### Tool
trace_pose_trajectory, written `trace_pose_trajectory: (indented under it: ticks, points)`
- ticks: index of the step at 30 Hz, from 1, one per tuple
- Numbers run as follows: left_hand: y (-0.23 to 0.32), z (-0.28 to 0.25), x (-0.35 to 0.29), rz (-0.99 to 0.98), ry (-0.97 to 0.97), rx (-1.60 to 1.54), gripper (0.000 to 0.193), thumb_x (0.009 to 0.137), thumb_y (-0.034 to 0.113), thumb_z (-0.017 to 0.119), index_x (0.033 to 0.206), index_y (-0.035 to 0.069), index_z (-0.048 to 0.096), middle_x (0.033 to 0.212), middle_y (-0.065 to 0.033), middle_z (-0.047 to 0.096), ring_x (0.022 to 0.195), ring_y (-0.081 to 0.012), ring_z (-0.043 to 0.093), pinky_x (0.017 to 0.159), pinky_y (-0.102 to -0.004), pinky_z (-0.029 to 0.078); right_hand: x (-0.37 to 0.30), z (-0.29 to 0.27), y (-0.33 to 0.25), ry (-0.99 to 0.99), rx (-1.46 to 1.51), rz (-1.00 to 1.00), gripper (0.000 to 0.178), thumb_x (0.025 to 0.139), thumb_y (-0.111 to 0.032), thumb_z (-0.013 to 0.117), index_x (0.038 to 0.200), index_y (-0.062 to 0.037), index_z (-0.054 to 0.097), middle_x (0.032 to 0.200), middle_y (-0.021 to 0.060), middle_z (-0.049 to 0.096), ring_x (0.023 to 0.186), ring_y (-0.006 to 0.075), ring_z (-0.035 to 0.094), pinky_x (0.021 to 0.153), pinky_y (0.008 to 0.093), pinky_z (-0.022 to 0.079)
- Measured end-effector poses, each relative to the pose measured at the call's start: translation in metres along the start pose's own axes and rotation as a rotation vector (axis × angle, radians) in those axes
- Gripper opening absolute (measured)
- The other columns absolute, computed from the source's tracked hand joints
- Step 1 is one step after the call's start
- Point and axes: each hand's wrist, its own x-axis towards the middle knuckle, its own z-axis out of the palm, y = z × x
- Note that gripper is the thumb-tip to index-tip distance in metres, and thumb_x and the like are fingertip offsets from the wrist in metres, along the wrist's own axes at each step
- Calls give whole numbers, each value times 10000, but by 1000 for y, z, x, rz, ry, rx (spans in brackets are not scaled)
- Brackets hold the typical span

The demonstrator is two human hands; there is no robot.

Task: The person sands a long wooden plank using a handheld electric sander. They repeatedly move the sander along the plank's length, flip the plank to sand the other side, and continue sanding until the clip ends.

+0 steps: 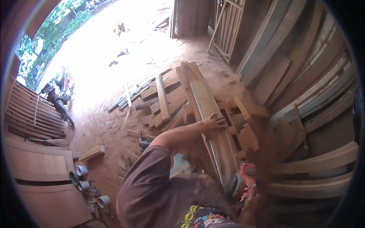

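A long wooden board (208, 100) slopes from the far middle down toward my body, on top of other timber. Across its middle lies my left hand (213, 123), its fingers curled over the board and holding it. My right hand (251, 199) is wrapped round a red handheld power tool (248, 171) at the board's near end. The tool's dark round lower part sits against the wood. Blur and my hand hide the working face, so its exact kind is unclear. My right forearm is mostly out of sight.
Loose planks (162, 98) and offcuts are heaped left of the board. Tall timber (292, 72) leans along the right wall. Another dark power tool (144, 142) lies on the dusty floor. White pipe pieces (102, 201), door panels (45, 205) and a motorbike (61, 98) are on the left.
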Motion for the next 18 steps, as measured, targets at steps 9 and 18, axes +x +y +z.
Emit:
trace_pose_trajectory:
  ticks: [9,18]
  points:
    - [118,54,-27,-264,344,-266,1437,481,477,1025,1683,205,285,1670,-187,334,1608,-382,225,1205,-663,218,-34,-60,51,188,126,-53,563,1116,-555,486,1025,-11,596,624,3,458,503,130,461,474,306,407]
    - [115,76,-66,-555,561,-530,1163,775,543,874,1652,43,296,1644,-216,405,1577,-393,303,1227,-565,348,-40,-88,64,92,125,-99,505,1110,-525,536,974,-43,601,613,3,470,477,115,458,435,280,383]
